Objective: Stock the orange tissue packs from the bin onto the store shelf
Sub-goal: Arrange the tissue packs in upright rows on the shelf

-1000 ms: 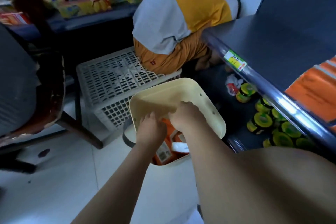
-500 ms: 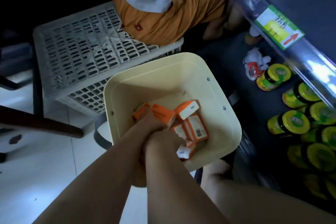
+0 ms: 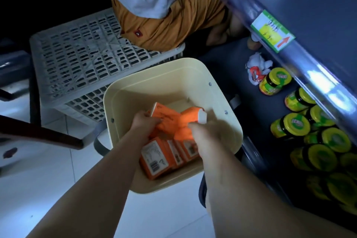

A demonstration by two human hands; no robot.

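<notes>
Both hands reach into the cream plastic bin (image 3: 222,91). The left hand (image 3: 144,123) has its fingers curled round an orange tissue pack (image 3: 164,117), lifted above the rest. The right hand (image 3: 206,137) grips a second, squeezed orange pack (image 3: 188,120) whose white end (image 3: 201,117) pokes out past its fingers. More orange tissue packs (image 3: 158,157) lie in the bin beneath both hands. To the right of the right hand's fingers, yellow-lidded jars (image 3: 295,124) stand on the lower store shelf (image 3: 228,67).

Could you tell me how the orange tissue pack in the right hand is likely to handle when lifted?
The tissue pack probably gives: it looks pinched where the right hand grips it. Likely light, since fingers alone hold it.
</notes>
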